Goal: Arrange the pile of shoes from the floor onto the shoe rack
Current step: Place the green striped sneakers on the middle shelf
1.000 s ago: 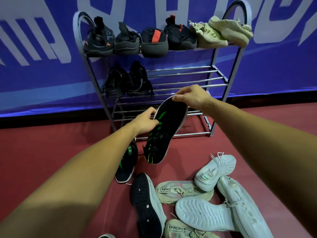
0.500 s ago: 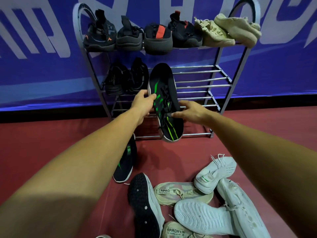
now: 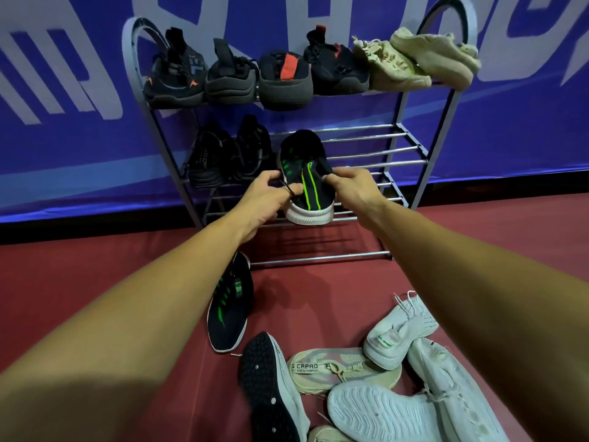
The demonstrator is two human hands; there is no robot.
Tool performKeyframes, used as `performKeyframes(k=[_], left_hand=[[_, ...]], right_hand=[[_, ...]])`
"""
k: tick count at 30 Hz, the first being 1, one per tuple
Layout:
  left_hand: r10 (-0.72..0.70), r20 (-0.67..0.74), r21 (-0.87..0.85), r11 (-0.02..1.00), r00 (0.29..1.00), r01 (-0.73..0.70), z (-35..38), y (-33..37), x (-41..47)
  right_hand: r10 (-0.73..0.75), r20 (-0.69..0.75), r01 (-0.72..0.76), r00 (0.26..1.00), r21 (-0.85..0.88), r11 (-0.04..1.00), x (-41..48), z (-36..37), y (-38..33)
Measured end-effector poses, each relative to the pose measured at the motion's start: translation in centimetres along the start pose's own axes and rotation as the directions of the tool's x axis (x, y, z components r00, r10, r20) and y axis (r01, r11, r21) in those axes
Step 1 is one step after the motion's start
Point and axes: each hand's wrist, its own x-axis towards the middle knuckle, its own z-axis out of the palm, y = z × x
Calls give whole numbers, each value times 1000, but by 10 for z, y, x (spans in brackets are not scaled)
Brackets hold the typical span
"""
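A black shoe with green stripes and a white sole points toe-first into the middle shelf of the metal shoe rack, its heel toward me. My left hand grips its left side and pinches a lace. My right hand grips its right side near the heel. Its matching shoe lies on the red floor below my left arm. Two black shoes stand at the left of the middle shelf. The top shelf holds several dark shoes and two beige ones.
A pile on the floor at lower right has white sneakers, a beige shoe and a black-soled shoe on its side. The rack's lower bars are bare. A blue banner wall stands behind the rack.
The black-and-green shoe was turned from sideways to upright, heel toward me, and moved up onto the middle shelf. Both hands shifted to grip its sides.
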Motion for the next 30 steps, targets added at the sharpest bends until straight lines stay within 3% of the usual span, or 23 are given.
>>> performKeyframes(k=[3, 5, 10, 19, 30], left_hand=[[-34, -46, -156, 987, 998, 26, -2, 3, 5], [-39, 4, -219, 975, 999, 39, -4, 7, 7], [-18, 122, -241, 969, 992, 48, -7, 15, 9], [-62, 47, -371, 926, 997, 75, -7, 12, 20], [-63, 40, -159, 985, 997, 69, -16, 19, 24]], right_hand=[[6, 19, -8, 1000, 118, 993, 6, 4, -1], [-5, 49, -1, 999, 128, 992, 9, 4, -2], [59, 162, -88, 985, 179, 980, 8, -1, -6], [12, 328, -99, 945, 250, 963, 21, 3, -3], [-86, 208, 50, 974, 172, 984, 42, 18, -6]])
